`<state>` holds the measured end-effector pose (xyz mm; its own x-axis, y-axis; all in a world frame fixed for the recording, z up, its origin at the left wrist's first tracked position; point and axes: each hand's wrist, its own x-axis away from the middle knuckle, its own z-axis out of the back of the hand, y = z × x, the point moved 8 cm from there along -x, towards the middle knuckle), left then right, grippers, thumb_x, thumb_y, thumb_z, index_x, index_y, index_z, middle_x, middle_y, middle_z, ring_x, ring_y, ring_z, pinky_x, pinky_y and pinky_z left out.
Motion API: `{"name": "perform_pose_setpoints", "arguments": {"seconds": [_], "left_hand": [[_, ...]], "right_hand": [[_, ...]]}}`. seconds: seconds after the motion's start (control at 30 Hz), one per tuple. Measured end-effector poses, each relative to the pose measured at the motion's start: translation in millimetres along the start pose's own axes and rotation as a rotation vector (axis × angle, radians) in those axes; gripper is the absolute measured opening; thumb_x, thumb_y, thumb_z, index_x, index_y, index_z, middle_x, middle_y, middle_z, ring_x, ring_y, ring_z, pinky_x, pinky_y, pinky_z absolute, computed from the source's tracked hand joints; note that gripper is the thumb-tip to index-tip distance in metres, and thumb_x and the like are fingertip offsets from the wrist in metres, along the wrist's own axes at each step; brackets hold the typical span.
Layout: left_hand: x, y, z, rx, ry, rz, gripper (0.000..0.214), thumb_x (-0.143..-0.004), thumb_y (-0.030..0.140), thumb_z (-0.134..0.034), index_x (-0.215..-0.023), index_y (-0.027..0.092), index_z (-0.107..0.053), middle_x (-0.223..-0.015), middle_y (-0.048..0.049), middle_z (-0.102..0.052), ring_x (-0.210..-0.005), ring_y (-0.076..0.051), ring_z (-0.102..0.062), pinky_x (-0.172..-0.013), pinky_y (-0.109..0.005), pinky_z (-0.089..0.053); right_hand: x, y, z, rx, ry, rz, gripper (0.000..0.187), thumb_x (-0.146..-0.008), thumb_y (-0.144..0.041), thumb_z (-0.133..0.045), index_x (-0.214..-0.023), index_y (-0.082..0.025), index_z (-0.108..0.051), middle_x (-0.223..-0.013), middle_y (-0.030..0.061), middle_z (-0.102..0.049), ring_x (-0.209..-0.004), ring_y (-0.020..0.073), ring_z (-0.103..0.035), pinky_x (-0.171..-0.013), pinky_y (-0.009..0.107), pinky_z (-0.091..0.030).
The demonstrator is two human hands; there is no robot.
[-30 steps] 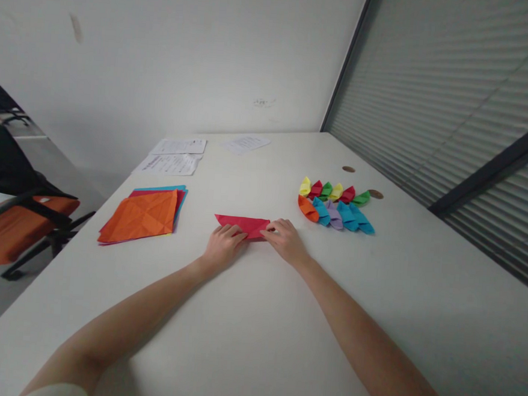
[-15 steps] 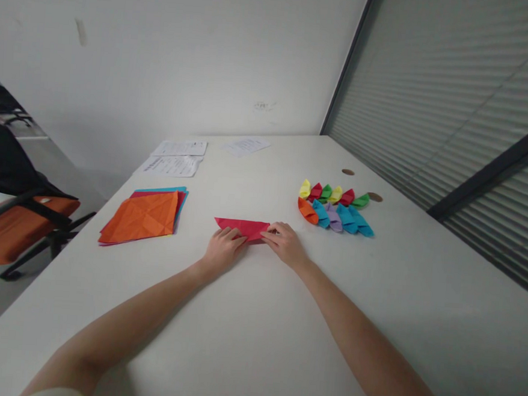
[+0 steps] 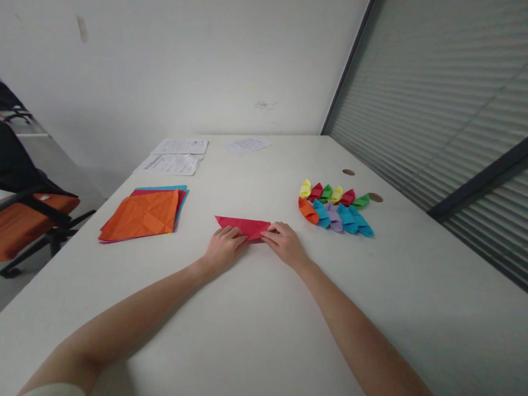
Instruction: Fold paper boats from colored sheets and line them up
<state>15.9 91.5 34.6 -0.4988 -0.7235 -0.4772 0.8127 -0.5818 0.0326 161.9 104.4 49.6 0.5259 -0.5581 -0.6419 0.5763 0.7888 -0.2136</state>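
Observation:
A red sheet of paper [image 3: 243, 225], folded into a long triangle, lies flat on the white table [image 3: 255, 330]. My left hand [image 3: 222, 247] rests on its near edge with the fingers curled and pressed down on the paper. My right hand [image 3: 285, 243] presses the paper's right corner, fingertips pinched on it. The two hands almost meet at the near right part of the sheet.
A stack of coloured square sheets [image 3: 143, 215], orange on top, lies to the left. Several small folded paper pieces [image 3: 334, 208] in mixed colours sit in two rows to the right. Printed white papers [image 3: 176, 156] lie at the far edge. An orange chair [image 3: 9, 222] stands left of the table.

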Motion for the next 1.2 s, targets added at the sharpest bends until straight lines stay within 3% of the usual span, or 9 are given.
{"name": "perform_pose_setpoints", "arguments": {"seconds": [0.4, 0.6, 1.2], "left_hand": [[-2.4, -0.4, 2.0, -0.006, 0.016, 0.011, 0.019, -0.090, 0.025, -0.055, -0.093, 0.020, -0.074, -0.087, -0.0081, -0.068, -0.078, -0.019, -0.060, -0.069, -0.032, -0.046], [-1.6, 4.8, 4.1, -0.063, 0.042, -0.051, 0.024, -0.093, 0.028, -0.053, -0.109, 0.021, -0.070, -0.091, -0.0086, -0.068, -0.079, -0.020, -0.059, -0.069, -0.033, -0.044], [-2.3, 5.3, -4.0, -0.115, -0.068, -0.076, 0.025, -0.088, 0.019, -0.057, -0.109, 0.021, -0.070, -0.098, -0.0090, -0.068, -0.083, -0.022, -0.058, -0.070, -0.034, -0.045]], "right_hand": [[-0.2, 4.4, 2.3, 0.018, 0.063, -0.019, 0.020, -0.094, -0.021, -0.053, -0.100, -0.023, -0.072, -0.091, 0.0071, -0.062, -0.083, 0.0184, -0.055, -0.077, 0.034, -0.046], [-2.3, -8.1, 1.2, 0.092, 0.012, 0.063, 0.021, -0.096, -0.021, -0.051, -0.094, -0.022, -0.072, -0.086, 0.0061, -0.064, -0.081, 0.0182, -0.052, -0.075, 0.034, -0.041], [-3.6, -16.1, 6.5, 0.246, 0.048, 0.127, 0.010, -0.089, -0.029, -0.064, -0.086, -0.025, -0.073, -0.084, 0.0014, -0.069, -0.084, 0.0183, -0.047, -0.075, 0.034, -0.032]]}}
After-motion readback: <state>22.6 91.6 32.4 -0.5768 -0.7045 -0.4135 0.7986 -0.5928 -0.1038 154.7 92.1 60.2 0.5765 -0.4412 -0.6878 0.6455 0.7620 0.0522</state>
